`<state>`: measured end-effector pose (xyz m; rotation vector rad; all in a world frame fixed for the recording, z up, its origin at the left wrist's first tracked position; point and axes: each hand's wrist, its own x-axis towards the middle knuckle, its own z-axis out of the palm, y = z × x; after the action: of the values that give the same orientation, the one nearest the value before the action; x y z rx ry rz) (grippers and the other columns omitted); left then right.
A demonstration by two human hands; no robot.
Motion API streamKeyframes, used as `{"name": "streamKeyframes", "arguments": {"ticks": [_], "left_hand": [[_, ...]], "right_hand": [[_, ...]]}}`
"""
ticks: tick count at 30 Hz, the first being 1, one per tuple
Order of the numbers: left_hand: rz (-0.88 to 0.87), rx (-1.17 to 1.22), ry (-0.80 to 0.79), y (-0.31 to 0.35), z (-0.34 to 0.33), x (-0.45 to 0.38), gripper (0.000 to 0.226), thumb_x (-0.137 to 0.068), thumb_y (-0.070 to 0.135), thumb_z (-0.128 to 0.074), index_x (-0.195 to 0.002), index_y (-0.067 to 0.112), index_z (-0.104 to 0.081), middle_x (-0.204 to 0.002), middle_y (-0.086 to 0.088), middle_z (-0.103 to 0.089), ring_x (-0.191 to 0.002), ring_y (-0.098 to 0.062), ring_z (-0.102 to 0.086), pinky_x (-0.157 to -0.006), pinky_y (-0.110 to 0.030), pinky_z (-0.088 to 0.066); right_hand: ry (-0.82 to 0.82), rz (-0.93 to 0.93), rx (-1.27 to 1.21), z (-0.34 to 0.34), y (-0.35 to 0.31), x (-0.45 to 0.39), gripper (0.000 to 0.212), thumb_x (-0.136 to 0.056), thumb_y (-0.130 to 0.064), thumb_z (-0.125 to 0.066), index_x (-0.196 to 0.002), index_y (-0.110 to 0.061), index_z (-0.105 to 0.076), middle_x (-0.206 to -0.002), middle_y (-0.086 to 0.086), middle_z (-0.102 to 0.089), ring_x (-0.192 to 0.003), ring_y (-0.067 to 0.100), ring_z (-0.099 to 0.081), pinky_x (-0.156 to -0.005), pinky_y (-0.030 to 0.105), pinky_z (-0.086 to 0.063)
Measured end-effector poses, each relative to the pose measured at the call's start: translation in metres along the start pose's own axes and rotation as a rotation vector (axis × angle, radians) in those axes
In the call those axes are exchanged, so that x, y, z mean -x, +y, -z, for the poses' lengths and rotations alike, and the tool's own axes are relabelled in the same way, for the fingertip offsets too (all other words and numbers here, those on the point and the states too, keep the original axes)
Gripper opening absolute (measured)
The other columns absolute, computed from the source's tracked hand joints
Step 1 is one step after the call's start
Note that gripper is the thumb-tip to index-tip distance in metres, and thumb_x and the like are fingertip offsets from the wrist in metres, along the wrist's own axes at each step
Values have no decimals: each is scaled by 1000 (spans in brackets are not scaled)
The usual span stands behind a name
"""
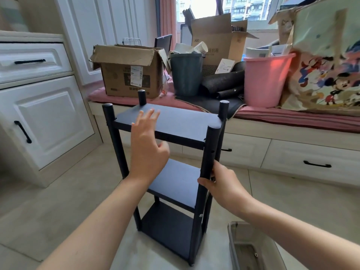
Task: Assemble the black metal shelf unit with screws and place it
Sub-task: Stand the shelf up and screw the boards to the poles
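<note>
Black shelf unit [171,172] stands upright on the tiled floor [58,211], centre of view, three boards fitted between four posts. Screw head [200,215] visible on the near right post, low down.

Right hand [220,184] at 4 o'clock of the unit's middle: fingers [202,181] wrapped round the near right post [209,162], grasping it just above the middle board.

Left hand [148,145] hovers over the near edge of the top board [181,121], fingers spread and released, holding nothing; contact with the board cannot be told.

Beyond the unit, at 12 o'clock: window seat with pink cushion [292,117], carrying a cardboard box [132,75], a dark bin [186,75] and a pink bucket [266,78]. White cabinet [39,114] at 9 o'clock. Grey tray [251,248] on the floor at 5 o'clock.
</note>
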<state>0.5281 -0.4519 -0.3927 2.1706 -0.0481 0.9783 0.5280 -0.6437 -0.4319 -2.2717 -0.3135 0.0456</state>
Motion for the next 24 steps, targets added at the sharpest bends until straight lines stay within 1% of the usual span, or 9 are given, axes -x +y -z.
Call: {"name": "streamKeyframes", "arguments": {"ticks": [2,3,5,7,9,12,15,18,24], "left_hand": [[184,257,226,13,-1,6,60,-85,-5,-58,-140,16,-46,-144,3,-45,-129,12,-37,-107,-2,-24],[303,381,338,20,-3,8,53,-86,-2,-59,-134,17,-47,-138,3,-48,-121,14,-42,-104,-6,-31],[600,602,468,32,-8,11,42,-88,6,-62,-124,21,-45,-127,-1,-54,-117,-6,-53,-102,-26,-46],[892,751,421,38,-15,12,39,-87,16,-69,-118,18,-45,-109,-1,-57,-100,-20,-58,-82,-28,-49],[1060,970,232,43,-22,11,40,-86,26,-74,-118,12,-54,-105,-3,-63,-98,-20,-61,-80,-26,-46],[1024,1258,11,49,-31,5,32,-88,30,-74,-113,12,-65,-105,-4,-73,-101,-20,-69,-85,-28,-53],[1010,1292,-36,56,-39,-2,28,-86,25,-76,-109,12,-67,-96,-5,-74,-95,-23,-71,-84,-33,-58],[1046,1280,-80,58,-41,-6,6,-89,13,-69,-86,11,-63,-78,-4,-65,-78,-22,-66,-74,-32,-57],[942,1356,-222,55,-33,-4,31,-96,7,-52,-67,10,-64,-65,-3,-63,-56,-16,-65,-53,-23,-53]], "right_hand": [[-6,-1,-15,2,-1,-4,14,-95,-21,-63,-106,-21,-54,-97,-6,-62,-88,10,-57,-67,19,-42],[-8,2,-24,2,-1,-5,14,-95,-21,-63,-106,-21,-55,-97,-6,-62,-89,11,-57,-67,18,-41],[-15,3,-57,1,-2,-6,15,-93,-21,-64,-106,-21,-57,-99,-7,-63,-92,12,-58,-69,18,-42],[-24,-17,-128,0,-3,-6,15,-92,-20,-65,-105,-21,-60,-101,-8,-64,-94,12,-60,-74,21,-43],[-42,-73,-254,-2,-6,-7,14,-90,-19,-67,-103,-19,-62,-99,-5,-66,-95,14,-62,-77,24,-46],[-41,-130,-371,-6,-12,-9,14,-86,-18,-71,-90,-9,-60,-80,3,-63,-73,12,-60,-68,23,-46],[-37,-170,-412,-10,-19,-13,23,-84,-17,-73,-76,-13,-53,-68,1,-57,-64,10,-55,-61,22,-40],[-67,-200,-401,-16,-20,-13,31,-80,-5,-72,-66,-17,-46,-59,-3,-49,-58,11,-51,-59,23,-39],[-67,-173,-358,-24,-19,-14,38,-77,-1,-68,-57,-19,-41,-50,-7,-45,-55,13,-49,-60,24,-44]]}}
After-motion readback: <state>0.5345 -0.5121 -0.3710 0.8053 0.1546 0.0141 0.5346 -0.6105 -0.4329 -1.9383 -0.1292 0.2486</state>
